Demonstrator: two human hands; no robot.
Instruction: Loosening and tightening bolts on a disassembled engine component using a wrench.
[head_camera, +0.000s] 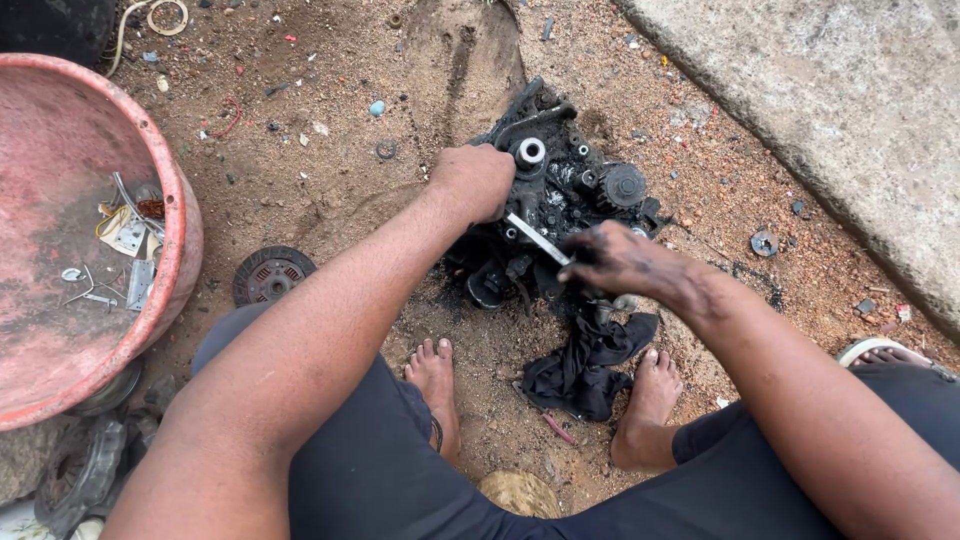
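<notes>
Grease and shadow blacken the engine block (560, 215) on the dirt, so its small parts are hard to make out, and the left hand's (472, 180) fingertips are hidden behind the knuckles. Left fingers are curled tight on the block's upper left edge. Right hand (620, 262) fingers are closed around a metal wrench (537, 238), its far end on the block just beside the left fingers; a black rag (585, 365) lies just below.

ground (330, 180): bare brown dirt, littered with small scraps
engine part (560, 200): black, greasy, lying on the dirt in front of me
rag (585, 365): dark, on the dirt between my feet
tub (185, 215): red, at my left
disc (270, 274): round, flat, just beside the tub
slab (840, 110): concrete, at my right
</notes>
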